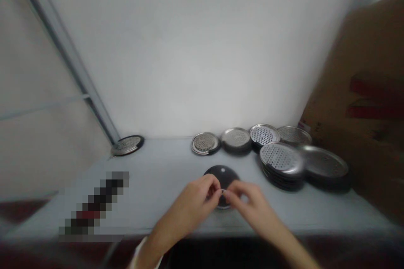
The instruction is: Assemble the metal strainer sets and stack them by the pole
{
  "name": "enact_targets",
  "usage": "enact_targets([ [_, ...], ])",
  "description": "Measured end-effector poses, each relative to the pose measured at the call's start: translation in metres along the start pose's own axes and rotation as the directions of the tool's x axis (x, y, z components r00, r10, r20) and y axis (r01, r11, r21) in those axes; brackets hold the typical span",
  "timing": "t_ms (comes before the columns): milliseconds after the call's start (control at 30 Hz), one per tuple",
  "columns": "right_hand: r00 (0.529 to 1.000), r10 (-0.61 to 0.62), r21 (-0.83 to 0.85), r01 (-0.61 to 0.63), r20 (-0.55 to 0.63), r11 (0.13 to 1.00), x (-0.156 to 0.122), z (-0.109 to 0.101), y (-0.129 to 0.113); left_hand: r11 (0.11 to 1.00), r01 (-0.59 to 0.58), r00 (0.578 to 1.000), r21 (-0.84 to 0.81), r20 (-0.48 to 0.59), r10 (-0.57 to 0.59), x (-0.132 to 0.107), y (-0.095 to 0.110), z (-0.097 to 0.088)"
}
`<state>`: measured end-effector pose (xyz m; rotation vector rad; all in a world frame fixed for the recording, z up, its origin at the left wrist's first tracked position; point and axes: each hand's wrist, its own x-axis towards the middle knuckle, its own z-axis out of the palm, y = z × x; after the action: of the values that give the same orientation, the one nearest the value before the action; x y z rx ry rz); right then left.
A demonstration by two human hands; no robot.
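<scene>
Before a white wall (195,59) stands a grey table (164,172), and near the middle of its front edge the left hand (202,193) and the right hand (248,197), fingertips pressed together, pinch a small pale piece (222,191) over a dark disc (224,179).

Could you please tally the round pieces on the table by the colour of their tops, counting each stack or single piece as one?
Silver-topped pieces or stacks: 7
Dark-topped disc, partly hidden by the left hand and right hand: 1
Total: 8
</scene>
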<state>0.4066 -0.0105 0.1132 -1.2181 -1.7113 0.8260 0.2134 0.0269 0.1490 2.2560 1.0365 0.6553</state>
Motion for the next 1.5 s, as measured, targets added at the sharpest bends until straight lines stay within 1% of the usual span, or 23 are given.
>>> enact_targets([
  [100, 0.998, -0.048, -0.069, 0.051, 0.049, 0.996, -0.003, 0.000, 0.011, 1.000, -0.014, 0.999, 0.017, 0.045, 0.014, 0.002, -0.013, 0.008],
  [200, 0.991, -0.120, -0.155, 0.127, 0.050, 0.980, -0.007, 0.007, 0.029, 0.997, -0.057, 0.997, 0.057, 0.045, 0.055, 0.004, -0.032, 0.020],
  [267, 0.989, -0.147, -0.207, 0.146, 0.010, 0.967, -0.010, 0.016, 0.041, 0.993, -0.078, 0.997, 0.089, 0.023, 0.076, 0.002, -0.044, 0.028],
  [300, 0.988, -0.155, -0.222, 0.147, -0.021, 0.964, -0.011, 0.020, 0.046, 0.992, -0.083, 0.997, 0.097, 0.004, 0.083, 0.001, -0.049, 0.032],
  [367, 0.984, -0.172, -0.228, 0.160, -0.036, 0.961, -0.013, 0.031, 0.055, 0.992, -0.088, 0.995, 0.093, -0.047, 0.093, -0.004, -0.058, 0.039],
  [500, 0.956, -0.273, -0.272, 0.235, -0.109, 0.933, -0.016, 0.049, 0.067, 0.992, -0.081, 0.981, 0.092, -0.169, 0.096, -0.012, -0.069, 0.052],
  [600, 0.924, -0.348, -0.328, 0.283, -0.157, 0.901, -0.015, 0.054, 0.076, 0.987, -0.115, 0.964, 0.110, -0.229, 0.138, -0.014, -0.075, 0.062],
  [667, 0.914, -0.368, -0.348, 0.292, -0.173, 0.891, -0.015, 0.054, 0.080, 0.980, -0.149, 0.948, 0.130, -0.262, 0.179, -0.014, -0.079, 0.068],
  [767, 0.914, -0.342, -0.346, 0.255, -0.220, 0.903, -0.014, 0.051, 0.085, 0.974, -0.155, 0.937, 0.168, -0.289, 0.199, -0.014, -0.081, 0.076],
  [867, 0.898, -0.294, -0.351, 0.173, -0.328, 0.920, -0.014, 0.048, 0.086, 0.967, -0.136, 0.932, 0.216, -0.302, 0.199, -0.015, -0.080, 0.081],
  [933, 0.888, -0.238, -0.304, 0.119, -0.394, 0.945, -0.014, 0.048, 0.086, 0.959, -0.135, 0.927, 0.249, -0.311, 0.211, -0.015, -0.077, 0.084],
  [967, 0.890, -0.198, -0.256, 0.095, -0.412, 0.962, -0.014, 0.047, 0.086, 0.957, -0.135, 0.923, 0.256, -0.318, 0.216, -0.015, -0.076, 0.085],
  [1100, 0.912, -0.047, -0.058, 0.025, -0.408, 0.998, -0.010, 0.044, 0.084, 0.972, -0.137, 0.913, 0.190, -0.357, 0.199, -0.016, -0.073, 0.090],
  [1200, 0.915, 0.024, 0.028, -0.014, -0.402, 1.000, -0.005, 0.039, 0.084, 0.986, -0.132, 0.912, 0.106, -0.376, 0.163, -0.018, -0.073, 0.091],
  [1267, 0.914, 0.023, 0.021, -0.016, -0.405, 1.000, -0.004, 0.035, 0.083, 0.991, -0.125, 0.915, 0.048, -0.381, 0.134, -0.018, -0.073, 0.090],
  [1333, 0.920, -0.028, -0.026, 0.020, -0.390, 0.999, -0.005, 0.034, 0.081, 0.994, -0.107, 0.917, -0.010, -0.388, 0.094, -0.018, -0.072, 0.089],
  [1400, 0.935, -0.092, -0.061, 0.076, -0.342, 0.995, -0.008, 0.035, 0.080, 0.994, -0.098, 0.911, -0.046, -0.406, 0.071, -0.018, -0.070, 0.087],
  [1500, 0.949, -0.166, -0.101, 0.144, -0.269, 0.984, -0.010, 0.040, 0.080, 0.989, -0.142, 0.906, -0.047, -0.410, 0.111, -0.014, -0.068, 0.083],
])
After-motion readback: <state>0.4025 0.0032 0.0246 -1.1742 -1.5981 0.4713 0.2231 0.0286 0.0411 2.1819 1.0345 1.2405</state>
